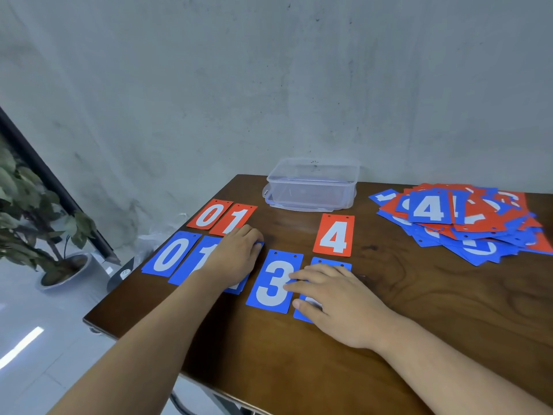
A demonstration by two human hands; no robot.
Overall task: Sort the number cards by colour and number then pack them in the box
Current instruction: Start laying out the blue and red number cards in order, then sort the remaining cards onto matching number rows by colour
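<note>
Red cards 0 [209, 216] and 1 [235, 219] lie in a back row, with a red 4 [334, 236] further right. In front lie blue cards 0 [170, 255], 1 [193, 260] and 3 [274, 281]. My left hand [236, 259] rests flat on a blue card between the blue 1 and 3, hiding its number. My right hand [332, 298] lies flat on another blue card [329, 262] right of the 3, fingertips touching the 3. A loose pile of red and blue cards [460, 220] sits at the back right. The clear plastic box [311, 184] stands open at the back.
The dark wooden table [419, 295] has its left edge close to the blue 0. A grey wall rises right behind the box. A potted plant [39, 211] stands on the floor at the left, beside a dark frame.
</note>
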